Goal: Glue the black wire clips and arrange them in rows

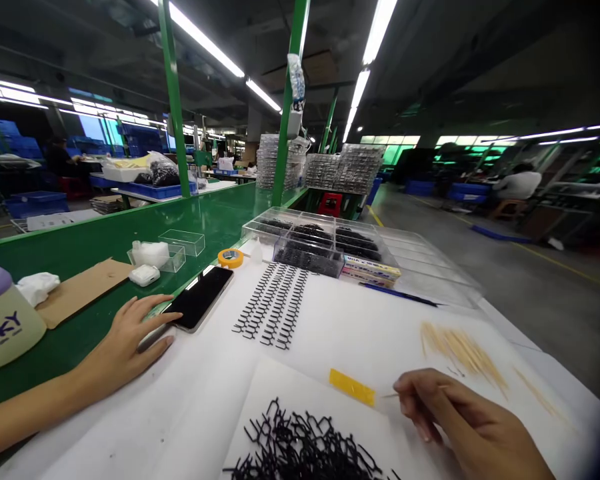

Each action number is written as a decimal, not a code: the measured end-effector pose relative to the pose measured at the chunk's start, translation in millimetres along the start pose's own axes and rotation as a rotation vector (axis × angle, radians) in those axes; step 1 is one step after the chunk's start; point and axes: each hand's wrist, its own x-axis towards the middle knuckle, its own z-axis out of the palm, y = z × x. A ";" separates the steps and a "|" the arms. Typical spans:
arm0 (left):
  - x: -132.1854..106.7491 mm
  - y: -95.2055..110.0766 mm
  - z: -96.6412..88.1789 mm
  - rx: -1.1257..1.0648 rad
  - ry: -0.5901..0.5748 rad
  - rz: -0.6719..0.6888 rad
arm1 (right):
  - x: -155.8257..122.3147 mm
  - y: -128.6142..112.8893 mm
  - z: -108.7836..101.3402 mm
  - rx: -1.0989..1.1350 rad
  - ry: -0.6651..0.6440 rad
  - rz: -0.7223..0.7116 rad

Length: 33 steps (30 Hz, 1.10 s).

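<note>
My left hand (136,333) lies with fingers stretched out, its fingertips on the edge of a dark-screened phone (203,299). A thin wooden stick (389,396) is pinched in my right hand (450,417), its tip beside a strip of yellow tape (353,387). That strip is stuck on a white sheet (267,383). Nearest me on the sheet is a tangled heap of black Y-shaped pieces (305,447). Beyond it, similar black forked pieces (273,303) stand in several neat rows on the white work surface.
Loose wooden sticks (463,353) lie at the right. A clear compartment box (320,223) of black pieces stands at the back, near a blue pen (400,294). An orange tape roll (230,258), a white earbud case (145,275) and a purple-capped bottle (5,327) are leftward.
</note>
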 end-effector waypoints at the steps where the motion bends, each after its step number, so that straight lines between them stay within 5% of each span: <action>1: 0.0 0.2 0.0 -0.013 0.000 0.007 | 1.2 0.0 -1.2 -0.004 -0.005 -0.003; 9: 6.4 18.8 -19.0 -0.211 0.043 0.067 | 5.0 3.0 -6.4 -0.009 -0.047 -0.035; 12: 23.0 55.6 -29.3 -0.363 -0.008 0.209 | 3.1 -0.5 -4.0 -0.006 -0.023 -0.042; 17: 59.4 137.8 -37.4 -0.541 -0.307 0.687 | 1.5 -6.6 -1.2 0.004 0.010 -0.048; 20: 71.2 168.9 -33.5 -0.530 -0.424 0.884 | 0.4 -9.0 1.0 0.014 0.042 -0.056; 24: 72.3 180.2 -24.3 -0.549 -0.503 0.995 | -1.2 -11.9 3.5 0.006 0.058 -0.069; 33: 79.5 177.2 -21.5 -0.782 -0.508 0.974 | -2.0 -12.5 -0.8 -0.036 0.016 -0.076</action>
